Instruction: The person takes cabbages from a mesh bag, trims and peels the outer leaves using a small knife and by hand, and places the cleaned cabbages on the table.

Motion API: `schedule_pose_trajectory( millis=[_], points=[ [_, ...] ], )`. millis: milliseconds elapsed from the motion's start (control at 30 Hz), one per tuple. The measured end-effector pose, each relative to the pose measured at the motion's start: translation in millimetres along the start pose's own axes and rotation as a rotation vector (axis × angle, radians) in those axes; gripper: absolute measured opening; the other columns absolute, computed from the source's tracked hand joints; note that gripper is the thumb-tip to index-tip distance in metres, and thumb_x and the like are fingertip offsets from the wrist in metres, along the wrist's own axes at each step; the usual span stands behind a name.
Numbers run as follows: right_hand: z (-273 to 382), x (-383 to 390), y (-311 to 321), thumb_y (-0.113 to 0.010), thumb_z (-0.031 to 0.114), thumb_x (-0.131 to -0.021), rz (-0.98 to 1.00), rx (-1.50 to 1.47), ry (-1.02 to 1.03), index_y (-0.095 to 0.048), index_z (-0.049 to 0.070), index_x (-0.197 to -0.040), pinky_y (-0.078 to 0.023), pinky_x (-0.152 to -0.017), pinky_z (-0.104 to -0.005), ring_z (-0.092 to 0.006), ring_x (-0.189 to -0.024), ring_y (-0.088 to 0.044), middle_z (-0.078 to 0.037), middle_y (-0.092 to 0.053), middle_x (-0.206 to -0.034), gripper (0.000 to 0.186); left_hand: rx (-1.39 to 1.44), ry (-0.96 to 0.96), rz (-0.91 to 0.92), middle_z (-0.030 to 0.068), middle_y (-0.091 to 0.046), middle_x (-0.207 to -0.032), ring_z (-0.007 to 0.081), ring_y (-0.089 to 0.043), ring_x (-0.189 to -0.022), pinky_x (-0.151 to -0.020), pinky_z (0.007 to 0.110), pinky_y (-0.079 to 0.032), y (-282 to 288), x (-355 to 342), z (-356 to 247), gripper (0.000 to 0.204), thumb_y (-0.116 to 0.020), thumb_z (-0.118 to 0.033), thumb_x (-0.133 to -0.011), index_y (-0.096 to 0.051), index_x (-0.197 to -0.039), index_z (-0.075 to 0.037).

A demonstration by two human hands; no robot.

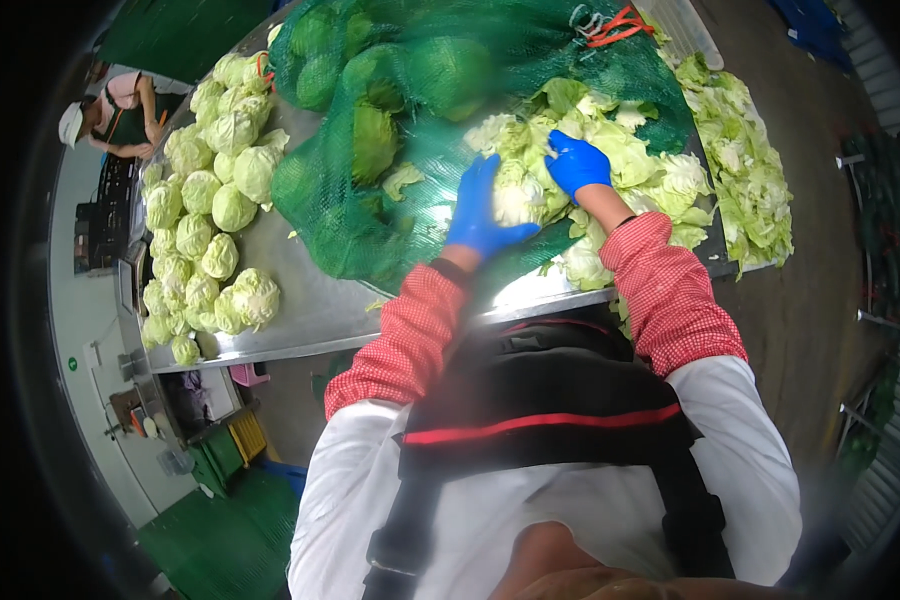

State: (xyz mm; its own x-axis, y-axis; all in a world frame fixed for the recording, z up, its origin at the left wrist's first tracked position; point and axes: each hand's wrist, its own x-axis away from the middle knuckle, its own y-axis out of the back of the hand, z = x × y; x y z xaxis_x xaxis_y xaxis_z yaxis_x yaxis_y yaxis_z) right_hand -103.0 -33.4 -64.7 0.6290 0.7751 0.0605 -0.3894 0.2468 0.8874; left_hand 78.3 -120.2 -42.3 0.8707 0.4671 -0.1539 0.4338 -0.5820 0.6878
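Note:
Both my hands wear blue gloves and are at one pale green head of lettuce [520, 195] over the green mesh. My left hand [483, 215] cups its left and near side, thumb and fingers spread around it. On its far right side, my right hand [577, 166] has its fingers curled in on the outer leaves; the fingertips are partly hidden. Loose lettuce leaves [665, 180] are heaped right beside my right hand. Left of my hands, a green mesh sack [340, 215] holds several darker green heads.
Several trimmed pale heads [215, 185] are piled along the left of the metal table [305, 315]. A heap of leaves [745, 170] lies beyond its right side. Orange and white ties [610, 27] are on the mesh. Another person [120, 110] is at the far left.

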Motion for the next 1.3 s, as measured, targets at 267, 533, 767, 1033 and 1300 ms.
schedule_pose_trajectory(
  millis=[267, 533, 767, 1033, 1300],
  points=[
    [44, 60, 15, -0.052, 0.029, -0.082, -0.160, -0.197, 0.083, -0.050, 0.016, -0.096, -0.046, -0.061, -0.0451, -0.0366, -0.071, -0.059, -0.015, -0.061, -0.080, 0.019, 0.664, 0.651, -0.355, 0.0162, -0.046, -0.118, 0.0226, -0.048, -0.104, -0.088, 0.035, -0.043, 14, 42, 33, 0.080, -0.079, -0.033, -0.062, -0.039, -0.123, 0.000],
    [-19, 75, 18, -0.053, 0.035, -0.082, 0.056, 0.022, -0.110, -0.050, 0.014, -0.108, -0.048, -0.061, -0.0416, -0.0337, -0.076, -0.060, -0.014, -0.063, -0.087, 0.033, 0.635, 0.572, -0.247, 0.0137, -0.054, -0.109, 0.0210, -0.054, -0.096, -0.084, 0.031, -0.045, 9, 25, 10, 0.075, -0.080, -0.031, -0.065, -0.041, -0.121, 0.000],
    [67, 74, 67, -0.058, 0.063, -0.067, 0.040, 0.112, 0.146, -0.036, 0.014, -0.131, -0.050, -0.069, -0.0401, -0.0340, -0.083, -0.061, -0.017, -0.054, -0.112, 0.084, 0.110, 0.057, -0.086, 0.0224, -0.038, -0.126, 0.0384, -0.037, -0.118, -0.100, 0.042, -0.031, -2, 9, -3, 0.095, -0.080, -0.033, -0.055, -0.030, -0.130, -0.001],
    [67, 23, 37, -0.049, 0.028, -0.078, 0.056, 0.126, 0.243, -0.059, 0.014, -0.092, -0.048, -0.067, -0.0444, -0.0325, -0.076, -0.061, -0.016, -0.062, -0.078, 0.023, -0.059, 0.108, -0.320, 0.0220, -0.037, -0.124, 0.0369, -0.038, -0.114, -0.099, 0.042, -0.033, -25, 15, -9, 0.108, -0.082, -0.040, -0.049, -0.025, -0.132, 0.000],
    [53, 27, 38, -0.049, 0.059, -0.077, 0.312, -0.178, 0.006, -0.050, 0.013, -0.122, -0.044, -0.086, -0.0396, -0.0343, -0.101, -0.056, -0.020, -0.059, -0.107, 0.063, 0.121, 0.355, -0.289, 0.0211, -0.042, -0.119, 0.0335, -0.047, -0.108, -0.091, 0.040, -0.042, -30, 29, 2, 0.104, -0.083, -0.035, -0.050, -0.027, -0.132, -0.004]
  ],
)
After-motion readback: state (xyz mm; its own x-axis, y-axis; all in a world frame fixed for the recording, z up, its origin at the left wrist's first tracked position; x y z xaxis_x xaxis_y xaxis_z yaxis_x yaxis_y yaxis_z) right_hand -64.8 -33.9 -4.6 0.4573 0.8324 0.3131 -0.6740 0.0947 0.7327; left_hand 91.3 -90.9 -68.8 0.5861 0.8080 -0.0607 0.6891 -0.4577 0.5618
